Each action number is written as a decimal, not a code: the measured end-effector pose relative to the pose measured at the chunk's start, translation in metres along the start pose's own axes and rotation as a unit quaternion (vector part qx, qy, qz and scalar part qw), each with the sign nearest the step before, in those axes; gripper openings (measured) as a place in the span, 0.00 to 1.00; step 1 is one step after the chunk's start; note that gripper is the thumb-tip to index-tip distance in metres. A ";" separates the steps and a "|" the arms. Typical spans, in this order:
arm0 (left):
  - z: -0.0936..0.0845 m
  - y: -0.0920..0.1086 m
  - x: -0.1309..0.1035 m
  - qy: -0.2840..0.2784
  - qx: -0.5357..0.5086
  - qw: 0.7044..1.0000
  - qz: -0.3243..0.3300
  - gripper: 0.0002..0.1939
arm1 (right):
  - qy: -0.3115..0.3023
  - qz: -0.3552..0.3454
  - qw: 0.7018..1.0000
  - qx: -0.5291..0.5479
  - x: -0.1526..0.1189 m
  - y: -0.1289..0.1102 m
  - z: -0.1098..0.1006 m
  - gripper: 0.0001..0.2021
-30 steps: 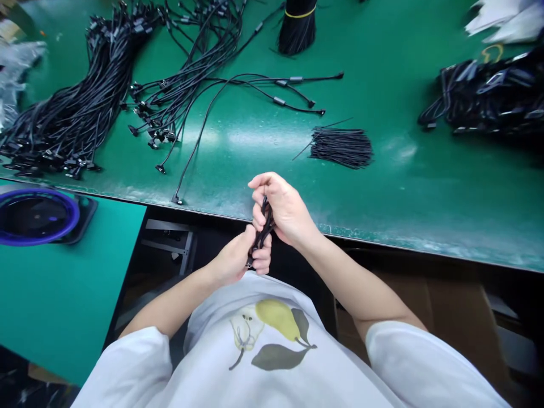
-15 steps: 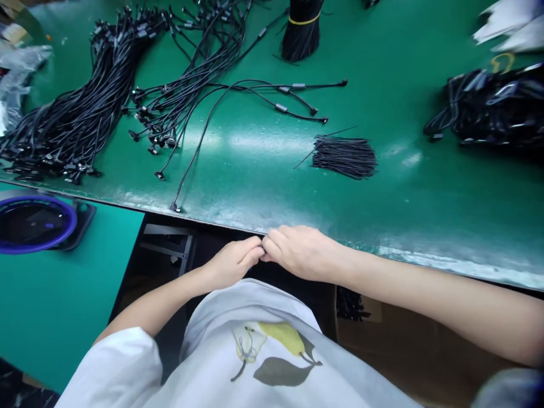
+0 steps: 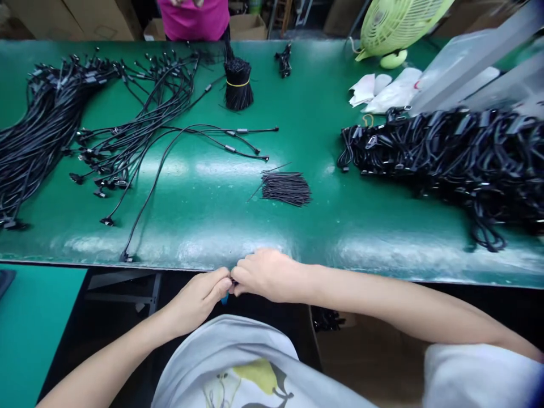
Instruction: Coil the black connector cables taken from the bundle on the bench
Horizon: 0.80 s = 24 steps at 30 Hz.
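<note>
My left hand (image 3: 198,300) and my right hand (image 3: 267,276) meet at the front edge of the green table, fingertips pressed together. Between the fingers is a tiny dark bit of something, mostly hidden, and I cannot make out what it is. A small patch of blue (image 3: 225,299) shows just under the fingertips. Beyond my hands lies a loose pile of short black twist ties (image 3: 287,188). To its left, a few black cables (image 3: 159,164) with grey sleeves and small plugs stretch across the table (image 3: 204,218).
Loose black cables (image 3: 46,122) are heaped at the left. Coiled cable bundles (image 3: 442,147) are piled at the right. A banded bundle of ties (image 3: 238,93) stands at the back, and a green fan (image 3: 397,25) is behind. Across the table is a person in pink (image 3: 193,20).
The view has tilted up and turned right, bringing the fan, the person opposite and more coiled bundles into sight. My hands stay pressed together at the table edge.
</note>
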<state>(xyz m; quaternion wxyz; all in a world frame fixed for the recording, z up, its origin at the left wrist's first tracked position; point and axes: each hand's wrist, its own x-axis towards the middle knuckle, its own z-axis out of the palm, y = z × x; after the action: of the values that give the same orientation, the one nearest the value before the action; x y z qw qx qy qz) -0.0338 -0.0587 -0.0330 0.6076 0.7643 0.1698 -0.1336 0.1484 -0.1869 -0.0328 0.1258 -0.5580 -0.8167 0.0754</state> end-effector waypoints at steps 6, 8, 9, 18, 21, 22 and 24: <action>-0.007 -0.010 0.013 0.164 -0.295 0.941 0.010 0.20 | 0.119 0.233 0.960 -0.103 0.006 0.124 -0.037 0.14; -0.007 -0.006 0.018 0.191 -0.354 0.915 0.021 0.19 | 0.068 0.241 0.954 -0.163 0.009 0.157 -0.032 0.12; -0.006 -0.004 0.020 0.199 -0.375 0.905 0.024 0.19 | 0.046 0.228 0.956 -0.178 0.011 0.167 -0.029 0.12; 0.009 0.009 0.037 0.200 -0.457 0.864 0.071 0.17 | 0.239 0.307 0.921 0.000 0.013 0.083 -0.015 0.11; 0.015 0.009 0.042 0.191 -0.461 0.863 0.077 0.15 | 0.222 0.298 0.890 0.263 0.023 0.026 0.010 0.09; 0.017 0.008 0.043 0.192 -0.456 0.865 0.080 0.16 | 0.218 0.302 0.872 0.316 0.026 0.011 0.019 0.08; 0.017 0.003 0.043 0.207 -0.422 0.878 0.092 0.18 | 0.226 0.308 0.869 0.316 0.029 -0.010 0.032 0.09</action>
<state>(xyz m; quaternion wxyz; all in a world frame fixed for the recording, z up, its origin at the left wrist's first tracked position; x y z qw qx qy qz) 0.0067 -0.0722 -0.0521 0.8332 0.4577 0.2606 0.1686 0.1201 -0.1629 -0.0575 0.4465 -0.7138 -0.4852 0.2360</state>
